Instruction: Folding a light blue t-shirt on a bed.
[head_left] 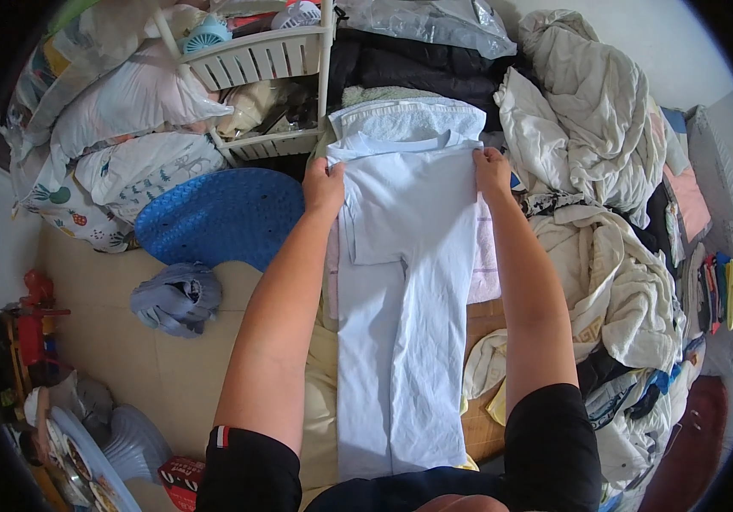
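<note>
A pale blue shirt (409, 196) lies spread out in front of me, its neckline at the far end. At its far left corner, my left hand (324, 185) pinches the shoulder edge. My right hand (492, 173) grips the opposite shoulder, fingers closed on the cloth. More pale blue fabric (368, 367) runs down toward my body; whether it is part of the shirt or a separate garment I cannot tell. Beneath it, a pink towel (486, 260) shows at the right, and a light patterned towel (435, 115) sticks out beyond the neckline.
To the left are a blue oval plastic mat (221, 218) and a crumpled grey-blue cloth (176, 297) on the floor. A white slatted rack (255, 64) stands behind. Rumpled cream bedding (605, 290) and a whitish heap of cloth (584, 111) crowd the right side. Dark folded clothing (418, 64) lies at the back.
</note>
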Demonstrator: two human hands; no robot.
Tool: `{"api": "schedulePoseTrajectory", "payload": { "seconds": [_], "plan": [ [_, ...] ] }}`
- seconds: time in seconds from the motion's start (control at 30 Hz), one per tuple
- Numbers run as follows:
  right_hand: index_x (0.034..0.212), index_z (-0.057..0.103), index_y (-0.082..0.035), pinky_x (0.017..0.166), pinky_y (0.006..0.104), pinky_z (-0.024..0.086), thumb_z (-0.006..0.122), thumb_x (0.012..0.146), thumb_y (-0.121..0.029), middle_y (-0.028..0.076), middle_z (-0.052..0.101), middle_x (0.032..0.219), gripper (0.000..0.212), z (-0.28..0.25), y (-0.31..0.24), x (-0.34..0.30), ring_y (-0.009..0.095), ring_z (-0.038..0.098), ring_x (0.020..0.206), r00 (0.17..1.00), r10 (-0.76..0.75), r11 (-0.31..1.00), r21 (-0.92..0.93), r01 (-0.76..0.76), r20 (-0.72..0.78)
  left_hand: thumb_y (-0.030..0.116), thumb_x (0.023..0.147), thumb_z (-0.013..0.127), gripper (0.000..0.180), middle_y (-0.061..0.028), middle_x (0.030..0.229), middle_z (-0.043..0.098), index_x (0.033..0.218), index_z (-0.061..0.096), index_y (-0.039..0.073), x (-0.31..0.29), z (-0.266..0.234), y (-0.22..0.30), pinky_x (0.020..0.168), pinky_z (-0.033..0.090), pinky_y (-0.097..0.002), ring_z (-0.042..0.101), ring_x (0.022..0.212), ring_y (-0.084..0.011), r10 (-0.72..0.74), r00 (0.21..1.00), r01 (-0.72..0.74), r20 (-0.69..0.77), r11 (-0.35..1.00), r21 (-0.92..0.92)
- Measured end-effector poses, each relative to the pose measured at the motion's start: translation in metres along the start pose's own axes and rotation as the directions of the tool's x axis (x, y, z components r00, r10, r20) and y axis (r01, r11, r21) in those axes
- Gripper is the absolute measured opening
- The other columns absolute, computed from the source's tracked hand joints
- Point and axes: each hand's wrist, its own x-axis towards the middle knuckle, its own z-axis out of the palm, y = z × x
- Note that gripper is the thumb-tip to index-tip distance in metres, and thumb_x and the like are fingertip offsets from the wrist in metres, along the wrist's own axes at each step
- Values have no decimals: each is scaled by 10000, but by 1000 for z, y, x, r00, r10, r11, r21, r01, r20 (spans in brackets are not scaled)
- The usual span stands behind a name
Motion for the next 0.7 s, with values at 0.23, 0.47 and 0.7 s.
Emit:
{"api": "schedulePoseTrajectory", "payload": {
  "seconds": [0.23, 0.47, 0.7],
  "plan": [
    [953, 651, 5, 693, 345, 483, 574, 851, -300, 127, 660, 757, 330, -3, -24, -16, 240, 633, 710, 994, 66, 991, 107, -76, 91, 179, 828, 647, 280, -119, 777, 639, 1017, 601, -22, 1, -14, 17, 670, 483, -331, 619, 707, -216, -26, 998, 25, -60, 999, -29],
    [1308, 397, 29, 872, 399, 447, 636, 846, -218, 248, 468, 1219, 576, 2, 3, -87, 339, 526, 1045, 978, -207, 977, 50, 209, -37, 82, 795, 674, 408, -153, 1053, 570, 1174, 530, 33, -66, -23, -8, 808, 474, -342, 575, 933, -234, 126, 970, -140, -210, 989, -53],
    [1199, 492, 36, 805, 341, 459, 606, 880, -173, 172, 524, 1054, 397, -98, 51, -271, 267, 538, 932, 984, -158, 987, -17, 160, 77, 64, 751, 680, 341, -144, 1084, 573, 1075, 574, 37, -250, -111, 6, 914, 411, -394, 526, 1050, -317, 223, 941, -257, 254, 960, 109]
  ]
}}
